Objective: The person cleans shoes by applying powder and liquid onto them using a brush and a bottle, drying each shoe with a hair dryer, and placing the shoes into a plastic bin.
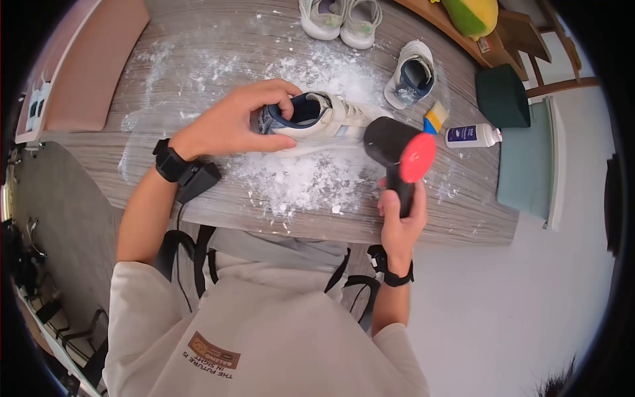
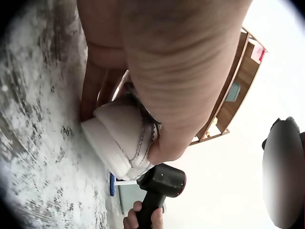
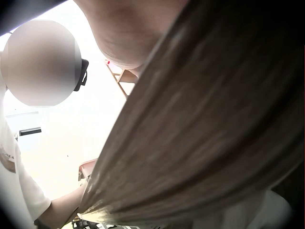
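My left hand (image 1: 239, 119) grips a white sneaker (image 1: 337, 119) with a navy lining at its heel, fingers at the collar and thumb along the near side. In the left wrist view, the sneaker's pale side and sole (image 2: 114, 138) show beneath the fingers. A black hair dryer (image 1: 385, 141) with a red round back is held by its handle in my right hand (image 1: 403, 221). The dryer's head overlaps the sneaker's toe in the head view. White powder (image 1: 304, 185) lies on the wood-grain table around the sneaker. The right wrist view shows mostly the table's underside or edge, with the dryer hidden.
Another sneaker (image 1: 411, 74) stands at the back right, near a blue-and-yellow brush (image 1: 436, 118) and a white bottle with a purple label (image 1: 472, 135). A pair of light shoes (image 1: 340, 20) sits at the back. A pink bin (image 1: 99, 63) stands left; a green container (image 1: 526, 159) right.
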The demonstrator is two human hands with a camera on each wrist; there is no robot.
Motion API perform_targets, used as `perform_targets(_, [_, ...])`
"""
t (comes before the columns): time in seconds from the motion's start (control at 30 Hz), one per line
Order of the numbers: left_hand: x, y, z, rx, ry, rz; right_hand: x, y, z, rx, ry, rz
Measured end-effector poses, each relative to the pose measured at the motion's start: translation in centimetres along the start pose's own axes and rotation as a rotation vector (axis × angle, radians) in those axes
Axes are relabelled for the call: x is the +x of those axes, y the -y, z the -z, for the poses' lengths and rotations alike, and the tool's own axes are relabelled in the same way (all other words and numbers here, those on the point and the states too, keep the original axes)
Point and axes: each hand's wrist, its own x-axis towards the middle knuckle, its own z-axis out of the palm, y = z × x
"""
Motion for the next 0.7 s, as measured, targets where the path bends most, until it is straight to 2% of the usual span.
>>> perform_targets(0.07, [-0.2, 0.0, 0.2, 0.007, 0.018, 0.022, -0.4, -0.1, -0.2, -0.17, 0.091, 0.127])
perform_targets(0.1, [-0.2, -0.6, 0.4, 0.022, 0.021, 0.035, -0.5, 0.8, -0.5, -0.148, 0.135, 0.139])
perform_targets(0.2, [-0.3, -0.4, 0.0, 0.027, 0.014, -0.002, -0.7, 0.2, 0.3, -0.243, 0.136, 0.232])
perform_targets(0.27, [-0.4, -0.2, 0.1, 0.027, 0.014, -0.029, -0.5, 0.0, 1.3, -0.266, 0.056, 0.107])
perform_targets(0.33, [-0.4, -0.2, 0.3, 0.031, 0.032, -0.033, 0.4, 1.2, 1.4, -0.112, 0.017, -0.028])
perform_targets(0.4, [-0.5, -0.4, 0.5, 0.057, 0.045, -0.046, 1.3, 1.8, 1.5, -0.073, -0.005, -0.087])
perform_targets(0.53, [-0.7, -0.3, 0.1, -0.018, 0.071, 0.017, 1.2, 3.0, -0.5, 0.003, -0.06, -0.074])
perform_targets(0.57, [-0.6, -0.3, 0.1, -0.017, 0.081, 0.005, 0.8, 3.3, -0.8, 0.063, -0.035, -0.119])
perform_targets(0.67, [-0.8, -0.7, 0.9, -0.025, 0.101, 0.024, -0.4, 3.2, -2.1, -0.101, 0.079, -0.007])
perform_targets(0.7, [-0.9, -0.6, 1.0, -0.048, 0.109, 0.046, -0.8, 3.2, -2.6, -0.046, 0.087, -0.001])
